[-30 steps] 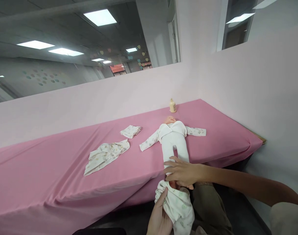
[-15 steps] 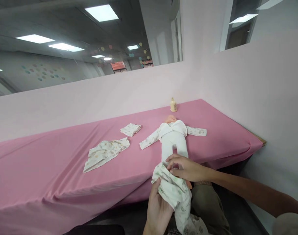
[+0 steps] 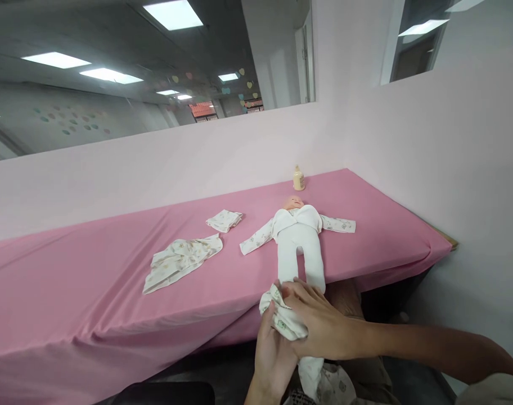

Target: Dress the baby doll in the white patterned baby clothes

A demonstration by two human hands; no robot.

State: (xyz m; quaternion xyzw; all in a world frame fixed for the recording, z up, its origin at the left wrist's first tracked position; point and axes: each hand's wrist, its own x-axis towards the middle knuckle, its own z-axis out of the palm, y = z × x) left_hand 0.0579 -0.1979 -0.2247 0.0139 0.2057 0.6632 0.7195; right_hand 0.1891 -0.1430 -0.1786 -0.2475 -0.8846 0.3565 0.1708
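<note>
hands (image 3: 275, 358) (image 3: 324, 326) moved closer together, both clutching one printed garment (image 3: 287, 323), one doll (image 3: 299, 235), two cloths (image 3: 183, 260) (image 3: 224, 220), one bottle (image 3: 298, 180)

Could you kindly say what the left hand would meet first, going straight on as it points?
Past the patterned cloth that the left hand holds and the right hand, probably the doll's white-covered legs come first; depth is unclear, so perhaps the pink sheet.
</note>
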